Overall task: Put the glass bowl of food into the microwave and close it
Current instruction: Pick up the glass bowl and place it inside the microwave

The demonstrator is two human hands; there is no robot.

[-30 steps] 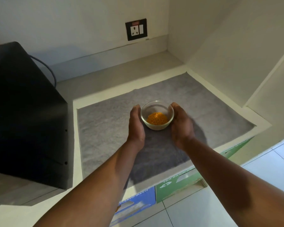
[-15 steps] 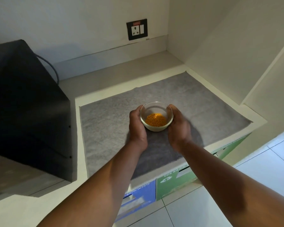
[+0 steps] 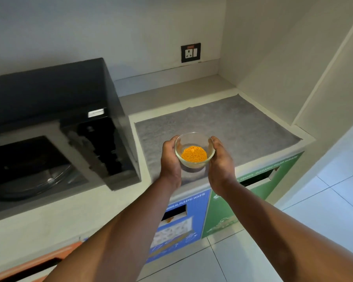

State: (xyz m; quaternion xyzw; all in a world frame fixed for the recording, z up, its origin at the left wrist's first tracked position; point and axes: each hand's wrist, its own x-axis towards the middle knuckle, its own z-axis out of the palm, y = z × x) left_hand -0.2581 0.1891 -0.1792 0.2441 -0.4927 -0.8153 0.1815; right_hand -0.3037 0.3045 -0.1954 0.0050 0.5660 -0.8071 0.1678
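Where the bowl [image 3: 194, 151] had sat on the grey mat [image 3: 222, 127] half a second earlier, hemmed in by both palms, it was now up off the surface and drawn back toward the counter's [image 3: 49, 216] front edge, a soft shadow showing on the mat beneath it. The left hand [image 3: 170, 159] cupped its left wall and the right hand [image 3: 219, 161] its right, fingers closed against the glass from both sides, so the bowl hung between them, upright, the orange food settled in the bottom. The view had also swung left: the microwave [image 3: 55, 123], seen only as a black flank before, now showed its front, with the cavity apparently open and a glass turntable [image 3: 35, 180] visible inside, though that part was blurred and dark. From this I judged that the pick-up was finished and the carry begun. What remained was the sideways trip left along the counter, setting the bowl on the turntable, and swinging the door shut. The door itself I could not make out.
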